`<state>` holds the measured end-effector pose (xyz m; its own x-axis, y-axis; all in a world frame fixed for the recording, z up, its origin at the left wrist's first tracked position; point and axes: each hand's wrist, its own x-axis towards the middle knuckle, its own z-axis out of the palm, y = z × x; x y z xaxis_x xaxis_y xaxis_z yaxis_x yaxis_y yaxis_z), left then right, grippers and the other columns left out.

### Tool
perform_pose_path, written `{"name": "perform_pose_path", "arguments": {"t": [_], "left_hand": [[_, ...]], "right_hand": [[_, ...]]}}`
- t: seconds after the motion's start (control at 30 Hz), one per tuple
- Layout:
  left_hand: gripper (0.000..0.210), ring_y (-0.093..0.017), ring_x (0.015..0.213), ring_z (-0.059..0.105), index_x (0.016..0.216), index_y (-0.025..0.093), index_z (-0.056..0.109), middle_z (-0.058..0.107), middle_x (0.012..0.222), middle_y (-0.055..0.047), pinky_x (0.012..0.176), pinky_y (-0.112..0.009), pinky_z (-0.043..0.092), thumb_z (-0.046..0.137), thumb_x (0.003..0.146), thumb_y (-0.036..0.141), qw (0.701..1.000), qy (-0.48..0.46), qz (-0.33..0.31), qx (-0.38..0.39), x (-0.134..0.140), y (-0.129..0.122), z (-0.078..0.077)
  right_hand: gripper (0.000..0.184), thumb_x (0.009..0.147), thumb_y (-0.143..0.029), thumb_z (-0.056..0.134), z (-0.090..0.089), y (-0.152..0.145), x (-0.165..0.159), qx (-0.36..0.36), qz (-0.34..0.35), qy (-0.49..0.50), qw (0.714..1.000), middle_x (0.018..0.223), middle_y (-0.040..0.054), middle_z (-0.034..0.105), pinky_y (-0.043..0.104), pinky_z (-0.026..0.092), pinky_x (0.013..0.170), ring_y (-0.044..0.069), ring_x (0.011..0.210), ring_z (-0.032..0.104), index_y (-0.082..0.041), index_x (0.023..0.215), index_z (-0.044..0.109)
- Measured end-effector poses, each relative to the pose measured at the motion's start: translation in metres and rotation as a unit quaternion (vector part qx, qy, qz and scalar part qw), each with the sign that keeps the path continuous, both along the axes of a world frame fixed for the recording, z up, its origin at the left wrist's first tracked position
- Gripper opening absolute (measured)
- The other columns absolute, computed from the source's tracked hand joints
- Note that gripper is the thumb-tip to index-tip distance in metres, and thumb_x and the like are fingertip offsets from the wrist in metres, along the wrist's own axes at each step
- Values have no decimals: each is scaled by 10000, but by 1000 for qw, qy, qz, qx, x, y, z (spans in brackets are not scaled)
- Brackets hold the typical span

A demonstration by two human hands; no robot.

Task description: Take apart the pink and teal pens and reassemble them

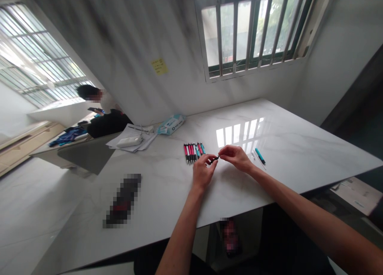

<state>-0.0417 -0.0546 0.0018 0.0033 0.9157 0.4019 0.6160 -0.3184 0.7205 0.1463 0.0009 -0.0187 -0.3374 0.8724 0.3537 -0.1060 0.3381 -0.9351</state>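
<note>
Over the table, my left hand (204, 172) is closed round a short black pen part (213, 160), probably the grip section. The fingers of my right hand (237, 157) pinch together at the far end of that part; what exactly sits between those fingertips is too small to make out. Just beyond my left hand lies a row of several click pens (191, 150) in red, white and teal with black grips. To the right of my right hand rest a teal pen barrel (260, 156) and a thin white refill (260, 161), with small pale bits beside them.
A wipes packet (171, 124) and papers (134, 141) with a white case on top lie at the table's back left. A blurred dark object (123, 201) is at the left. Another person (104, 111) sits at a further desk. The marble table's (167, 195) front edge is near me.
</note>
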Motion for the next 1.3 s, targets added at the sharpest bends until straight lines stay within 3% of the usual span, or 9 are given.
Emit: {"name": "perform_pose_path", "arguments": {"t": [0.87, 1.17, 1.3], "left_hand": [[83, -152, 758, 630, 948, 251, 758, 742, 933, -8, 741, -299, 507, 746, 865, 252, 1000, -3, -13, 15, -6, 4, -7], [72, -166, 778, 635, 934, 242, 758, 747, 937, -24, 764, -309, 506, 741, 868, 263, 1000, -6, -16, 10, -5, 3, -4], [63, -170, 776, 637, 919, 239, 754, 749, 935, -26, 757, -311, 505, 743, 865, 270, 1000, -10, -18, 7, -4, 2, -3]], "right_hand": [[237, 821, -425, 789, -1, -2, 2, 2, -2, -50, 999, 916, 46, 776, 362, 584, 854, 209, 861, 728, -210, 915, 754], [272, 896, -449, 702, -2, -4, 5, 30, -21, -145, 989, 838, 32, 767, 299, 527, 684, 177, 725, 677, -212, 1021, 749], [276, 914, -467, 672, 0, -5, 6, 33, -16, -167, 985, 788, 35, 758, 297, 515, 669, 180, 698, 673, -206, 908, 762]]}}
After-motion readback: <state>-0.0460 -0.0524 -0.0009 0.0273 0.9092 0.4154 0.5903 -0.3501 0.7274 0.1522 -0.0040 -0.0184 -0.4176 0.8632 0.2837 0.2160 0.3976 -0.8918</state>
